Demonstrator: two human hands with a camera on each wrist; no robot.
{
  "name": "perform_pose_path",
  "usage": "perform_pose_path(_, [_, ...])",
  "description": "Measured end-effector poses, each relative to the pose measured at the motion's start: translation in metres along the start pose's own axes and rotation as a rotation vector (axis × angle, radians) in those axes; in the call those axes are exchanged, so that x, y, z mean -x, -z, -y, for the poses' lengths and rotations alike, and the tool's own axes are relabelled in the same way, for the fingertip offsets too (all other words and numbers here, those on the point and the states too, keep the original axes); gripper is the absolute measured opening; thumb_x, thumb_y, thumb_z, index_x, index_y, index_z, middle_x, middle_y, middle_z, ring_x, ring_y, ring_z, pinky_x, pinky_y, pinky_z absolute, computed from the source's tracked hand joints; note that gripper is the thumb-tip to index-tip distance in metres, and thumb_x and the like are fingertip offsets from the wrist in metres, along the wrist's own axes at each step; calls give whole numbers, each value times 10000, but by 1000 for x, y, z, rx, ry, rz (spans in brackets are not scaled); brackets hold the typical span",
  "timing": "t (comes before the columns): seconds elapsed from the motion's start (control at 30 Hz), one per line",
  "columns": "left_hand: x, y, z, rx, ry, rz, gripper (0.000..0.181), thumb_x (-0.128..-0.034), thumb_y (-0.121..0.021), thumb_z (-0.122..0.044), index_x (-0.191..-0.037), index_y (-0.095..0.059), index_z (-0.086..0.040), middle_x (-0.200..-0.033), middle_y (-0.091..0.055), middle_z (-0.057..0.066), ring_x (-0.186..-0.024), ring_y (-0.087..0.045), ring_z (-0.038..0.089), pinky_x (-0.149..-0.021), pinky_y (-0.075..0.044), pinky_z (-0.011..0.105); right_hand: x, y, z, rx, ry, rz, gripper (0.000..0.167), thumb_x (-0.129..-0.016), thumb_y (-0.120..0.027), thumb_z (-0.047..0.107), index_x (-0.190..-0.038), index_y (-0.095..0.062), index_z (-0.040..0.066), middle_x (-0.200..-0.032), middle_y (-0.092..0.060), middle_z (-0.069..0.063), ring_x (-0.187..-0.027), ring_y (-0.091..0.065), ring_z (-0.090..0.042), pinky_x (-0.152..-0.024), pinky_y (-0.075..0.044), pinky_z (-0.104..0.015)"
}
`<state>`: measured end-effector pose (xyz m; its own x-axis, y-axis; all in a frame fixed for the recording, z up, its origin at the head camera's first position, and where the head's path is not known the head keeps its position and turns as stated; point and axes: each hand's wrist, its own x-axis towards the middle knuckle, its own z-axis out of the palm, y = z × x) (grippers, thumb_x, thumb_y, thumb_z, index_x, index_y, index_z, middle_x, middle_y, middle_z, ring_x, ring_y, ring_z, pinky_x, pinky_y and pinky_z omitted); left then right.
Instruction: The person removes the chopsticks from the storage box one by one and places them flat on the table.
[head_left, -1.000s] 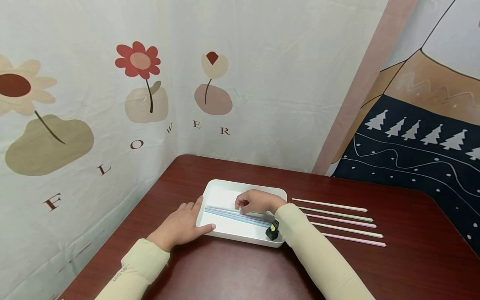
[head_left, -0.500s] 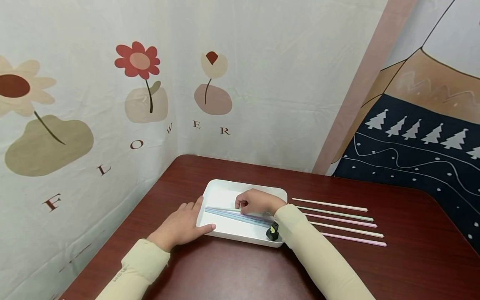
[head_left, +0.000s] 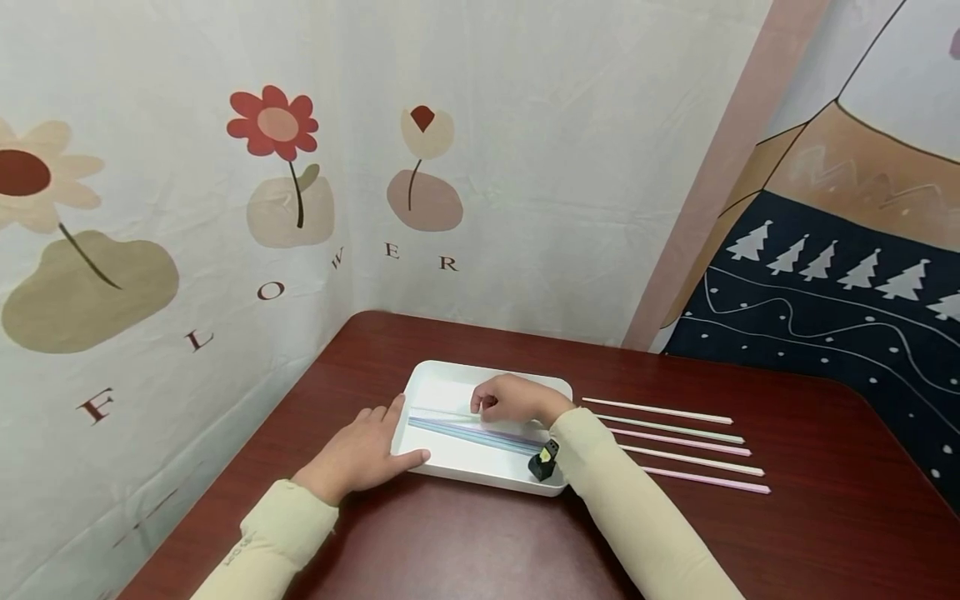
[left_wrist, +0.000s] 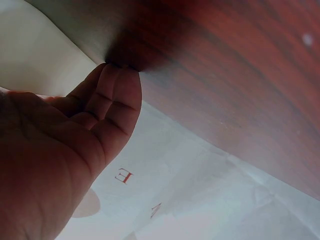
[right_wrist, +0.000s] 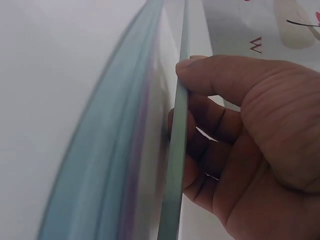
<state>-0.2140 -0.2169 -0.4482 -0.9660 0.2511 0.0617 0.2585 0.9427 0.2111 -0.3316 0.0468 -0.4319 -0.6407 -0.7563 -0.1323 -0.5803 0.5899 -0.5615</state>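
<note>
A white tray (head_left: pixel 442 379) lies on the table with several pastel chopsticks (head_left: pixel 472 433) inside, blue and purple among them. My right hand (head_left: pixel 517 400) is over the tray and pinches a pale green chopstick (right_wrist: pixel 175 165) between thumb and fingers. In the right wrist view this chopstick runs beside the blue chopsticks (right_wrist: pixel 107 155). At the tray's left side, my left hand (head_left: pixel 360 450) rests against the rim with fingers straight and the thumb on the near edge. The left wrist view shows its fingers (left_wrist: pixel 125 95) but not the tray contact clearly.
Right of the tray, several chopsticks lie in a spaced row, including a pink chopstick (head_left: pixel 705 479) and a green chopstick (head_left: pixel 697 432). A small black device (head_left: pixel 543 462) sits at the right wrist. Printed cloth (head_left: pixel 555 208) hangs behind the dark red table (head_left: pixel 450 542).
The head view has shifted very slightly. Both hands keep their places, and the chopsticks on the table lie as before.
</note>
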Motion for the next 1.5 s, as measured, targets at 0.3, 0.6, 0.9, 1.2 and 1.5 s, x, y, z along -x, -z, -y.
perform_pose_path(0.3, [-2, -1, 0, 3, 2, -1, 1093, -829, -559, -757, -1531, -287, 35, -1338, -533, 208, -1198, -496, 368, -928, -466, 491, 9, 20, 12, 9, 49, -44, 140, -939, -637, 73, -1001, -710, 175, -737, -547, 55, -686, -486, -83, -651, -429, -261])
perform_pose_path(0.6, [-3, 0, -2, 11, -3, 6, 1114, -817, -546, -782, -1530, -288, 34, -1328, -537, 208, -1206, -491, 374, -924, -465, 506, 22, 37, 19, -49, 70, -47, 142, -943, -627, 66, -1025, -704, 154, -708, -515, 51, -652, -461, -85, -637, -414, -264])
perform_pose_path(0.9, [-4, 0, -1, 27, -30, -15, 1103, -817, -560, -774, -1520, -301, 35, -1310, -546, 211, -1189, -500, 387, -908, -463, 525, 37, 47, 22, -32, 58, -50, 119, -942, -661, 68, -1032, -714, 125, -728, -513, 35, -694, -478, -100, -645, -415, -264])
perform_pose_path(1.2, [5, 2, 8, 33, -34, -29, 1100, -854, -530, -758, -1499, -289, 99, -1397, -486, 282, -1252, -460, 460, -957, -417, 568, 42, 54, 19, -33, 54, -44, 134, -943, -666, 97, -1063, -721, 119, -725, -515, 31, -688, -478, -97, -638, -412, -262])
perform_pose_path(1.5, [-3, 0, 4, 27, -69, -31, 1104, -855, -521, -765, -1492, -290, 106, -1328, -524, 279, -1216, -479, 454, -939, -423, 568, 76, 58, -2, 26, -26, -70, 135, -940, -669, 105, -1059, -726, 134, -748, -554, 42, -712, -501, -92, -638, -431, -257])
